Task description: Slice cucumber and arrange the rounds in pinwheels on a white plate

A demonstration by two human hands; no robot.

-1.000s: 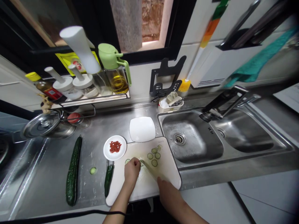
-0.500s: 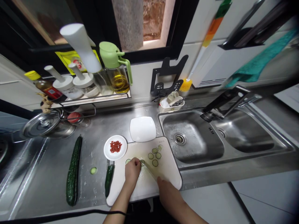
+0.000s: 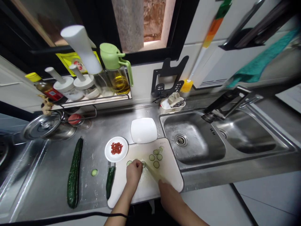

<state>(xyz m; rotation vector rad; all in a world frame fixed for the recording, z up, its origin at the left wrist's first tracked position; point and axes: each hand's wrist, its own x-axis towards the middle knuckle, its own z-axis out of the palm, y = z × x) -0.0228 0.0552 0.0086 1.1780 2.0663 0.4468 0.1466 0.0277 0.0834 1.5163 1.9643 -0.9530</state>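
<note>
My left hand is closed over a piece of cucumber on the white cutting board; most of the piece is hidden under my fingers. My right hand grips a knife, its pale blade slanting toward the cucumber's right end and hard to pick out against the board. A cucumber slice shows between the blade and my left fingers. Several thin cucumber slices lie farther right on the board. A dark green cucumber piece rests along the board's left edge.
A white plate of chopped red bits and an empty white square plate sit behind the board. Left stand a whole cucumber and a cut end. A double sink lies right; a condiment rack hangs behind.
Both hands keep nearly the same place, the left still on the cucumber piece and the right on the knife. The whole view has shifted only very slightly.
</note>
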